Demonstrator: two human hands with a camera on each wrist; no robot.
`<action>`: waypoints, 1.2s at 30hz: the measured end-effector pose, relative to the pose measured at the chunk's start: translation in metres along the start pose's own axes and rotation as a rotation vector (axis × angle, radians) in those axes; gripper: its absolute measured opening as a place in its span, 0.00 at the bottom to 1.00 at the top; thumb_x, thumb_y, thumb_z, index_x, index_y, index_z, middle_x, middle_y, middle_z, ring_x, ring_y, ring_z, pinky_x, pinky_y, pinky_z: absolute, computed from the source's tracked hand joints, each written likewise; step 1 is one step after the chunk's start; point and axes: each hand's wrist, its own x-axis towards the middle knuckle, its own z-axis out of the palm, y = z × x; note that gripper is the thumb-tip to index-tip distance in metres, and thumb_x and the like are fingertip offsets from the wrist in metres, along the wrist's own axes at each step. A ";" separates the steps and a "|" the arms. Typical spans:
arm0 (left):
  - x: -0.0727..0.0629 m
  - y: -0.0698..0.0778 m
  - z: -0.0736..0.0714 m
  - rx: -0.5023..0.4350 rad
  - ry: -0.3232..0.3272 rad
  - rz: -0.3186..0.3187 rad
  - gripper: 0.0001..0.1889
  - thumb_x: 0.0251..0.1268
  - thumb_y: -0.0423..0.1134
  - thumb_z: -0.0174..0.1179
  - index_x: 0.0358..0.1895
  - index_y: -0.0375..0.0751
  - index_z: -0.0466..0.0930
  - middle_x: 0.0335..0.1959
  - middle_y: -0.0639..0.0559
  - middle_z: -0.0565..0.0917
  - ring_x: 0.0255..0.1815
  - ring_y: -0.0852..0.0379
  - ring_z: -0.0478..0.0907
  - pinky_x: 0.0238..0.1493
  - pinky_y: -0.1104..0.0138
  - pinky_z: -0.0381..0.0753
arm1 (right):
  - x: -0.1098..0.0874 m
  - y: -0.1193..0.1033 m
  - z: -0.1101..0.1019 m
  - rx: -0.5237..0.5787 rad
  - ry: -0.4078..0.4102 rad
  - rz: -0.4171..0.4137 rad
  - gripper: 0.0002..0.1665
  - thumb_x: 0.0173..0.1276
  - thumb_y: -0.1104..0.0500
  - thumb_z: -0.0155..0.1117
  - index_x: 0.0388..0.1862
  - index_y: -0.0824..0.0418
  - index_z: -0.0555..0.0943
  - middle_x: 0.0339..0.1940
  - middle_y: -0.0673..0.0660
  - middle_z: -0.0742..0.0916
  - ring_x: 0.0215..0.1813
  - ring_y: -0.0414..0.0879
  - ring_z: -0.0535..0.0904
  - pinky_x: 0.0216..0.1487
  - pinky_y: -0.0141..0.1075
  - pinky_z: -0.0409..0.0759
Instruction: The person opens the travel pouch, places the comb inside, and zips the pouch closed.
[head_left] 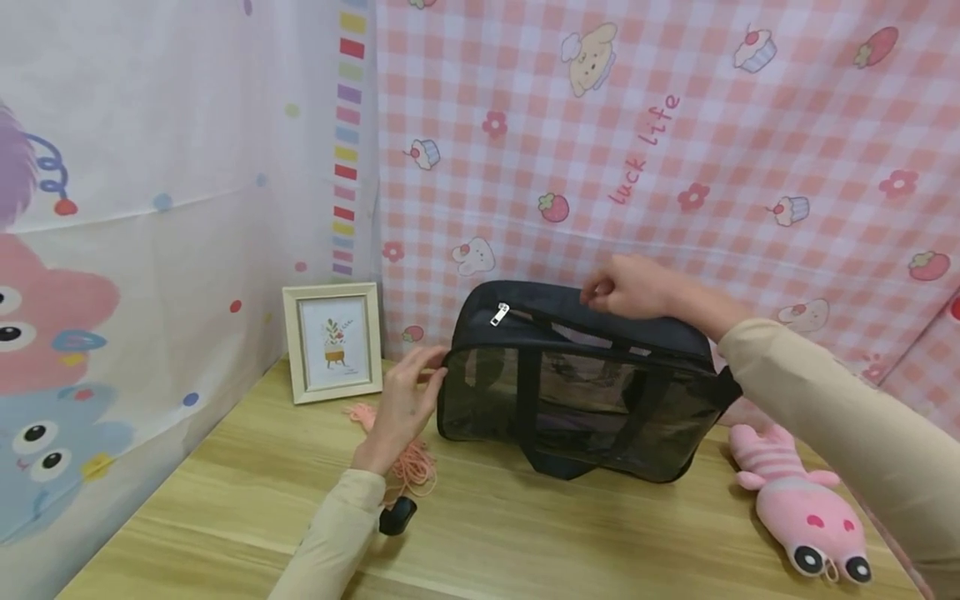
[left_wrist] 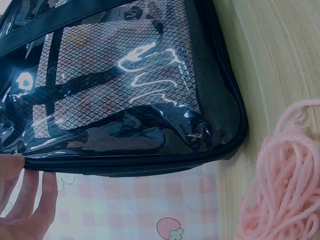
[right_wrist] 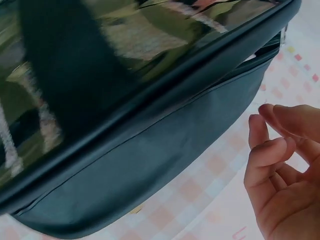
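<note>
A black bag (head_left: 480,400) with see-through sides stands upright on the table, its top zipper partly open and a silver zipper pull (head_left: 499,314) near the left end. At the bag's upper left edge, my left hand (head_left: 401,400) pinches the dark trim; the left wrist view has the thumb on the front side and the fingers behind. My right hand (head_left: 633,286) hovers by the bag's top, its fingers loosely bent and holding nothing. In the right wrist view a gap shows between the right fingertips (right_wrist: 257,125) and the bag's dark top panel (right_wrist: 145,155).
Behind my left hand lies a bundle of pink yarn (head_left: 414,468), with a small black object (head_left: 397,516) by my sleeve. A framed plant picture (head_left: 333,342) stands at the back left. To the right is a pink plush toy (head_left: 798,504). Patterned cloth (head_left: 480,167) hangs behind the wooden table (head_left: 247,492).
</note>
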 end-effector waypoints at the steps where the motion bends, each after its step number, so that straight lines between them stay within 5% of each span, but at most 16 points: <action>1: 0.000 0.000 0.000 0.000 0.000 0.000 0.15 0.60 0.21 0.59 0.50 0.33 0.79 0.42 0.43 0.81 0.39 0.50 0.81 0.39 0.67 0.83 | 0.002 -0.002 0.000 0.015 -0.008 0.008 0.12 0.68 0.64 0.57 0.45 0.64 0.85 0.23 0.56 0.85 0.21 0.44 0.75 0.26 0.38 0.75; 6: 0.002 0.002 0.003 0.002 -0.006 0.008 0.15 0.60 0.22 0.59 0.50 0.33 0.79 0.42 0.43 0.81 0.40 0.51 0.80 0.39 0.66 0.83 | 0.013 -0.011 0.002 0.092 -0.034 0.040 0.13 0.70 0.61 0.57 0.50 0.63 0.82 0.21 0.55 0.84 0.16 0.45 0.73 0.20 0.37 0.73; 14: 0.003 0.002 0.004 0.013 -0.007 -0.004 0.15 0.60 0.22 0.60 0.50 0.34 0.80 0.41 0.45 0.81 0.39 0.53 0.80 0.39 0.68 0.83 | 0.030 -0.025 0.014 0.172 -0.001 -0.027 0.13 0.69 0.62 0.57 0.49 0.64 0.82 0.23 0.56 0.85 0.16 0.45 0.72 0.19 0.34 0.71; 22: 0.001 0.001 0.001 0.007 -0.009 -0.001 0.15 0.60 0.23 0.61 0.50 0.35 0.79 0.41 0.45 0.81 0.39 0.52 0.80 0.39 0.68 0.83 | 0.053 -0.046 0.033 0.226 -0.029 -0.054 0.14 0.72 0.62 0.54 0.51 0.64 0.81 0.31 0.56 0.85 0.26 0.49 0.78 0.25 0.37 0.78; 36: 0.001 -0.001 -0.003 0.014 -0.015 -0.030 0.14 0.60 0.23 0.60 0.50 0.35 0.80 0.41 0.46 0.81 0.39 0.54 0.80 0.39 0.68 0.83 | 0.072 -0.062 0.046 0.194 -0.068 -0.019 0.11 0.72 0.61 0.56 0.43 0.62 0.85 0.27 0.54 0.85 0.25 0.46 0.79 0.26 0.36 0.81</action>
